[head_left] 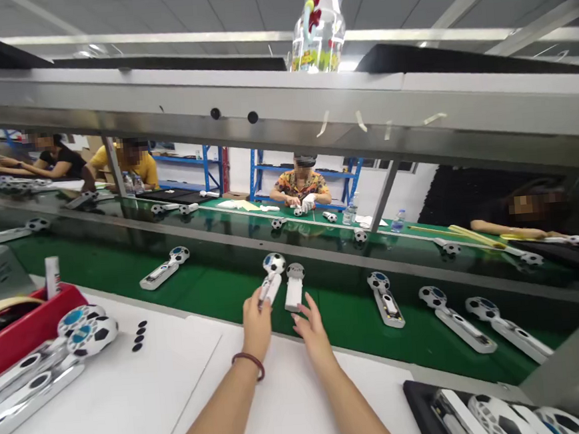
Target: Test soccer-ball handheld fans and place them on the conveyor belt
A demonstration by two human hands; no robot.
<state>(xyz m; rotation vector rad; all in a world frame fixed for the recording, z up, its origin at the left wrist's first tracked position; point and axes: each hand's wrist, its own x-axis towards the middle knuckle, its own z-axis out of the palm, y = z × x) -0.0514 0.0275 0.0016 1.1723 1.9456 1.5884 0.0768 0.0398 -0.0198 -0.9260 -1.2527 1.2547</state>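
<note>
My left hand [257, 326] is closed around the handle of a white handheld fan [273, 265], whose round head has a black-and-white football pattern. Just right of it, over the green conveyor belt [215, 296], is a second handheld fan [295, 290] with a greyer head and its handle towards me. Beside that handle's lower end my right hand [312, 329] has its fingers apart. Whether a fingertip touches the handle I cannot tell. Several more fans lie along the belt, among them one with an opened handle [389, 306] to the right.
A red bin [51, 312] and stacked fans [85, 333] stand at left on the white worktop [134, 403]. Black dots [139, 336] lie nearby. At lower right is a black tray [419, 401] of fans. A metal shelf [280, 104] crosses overhead; people work beyond the belt.
</note>
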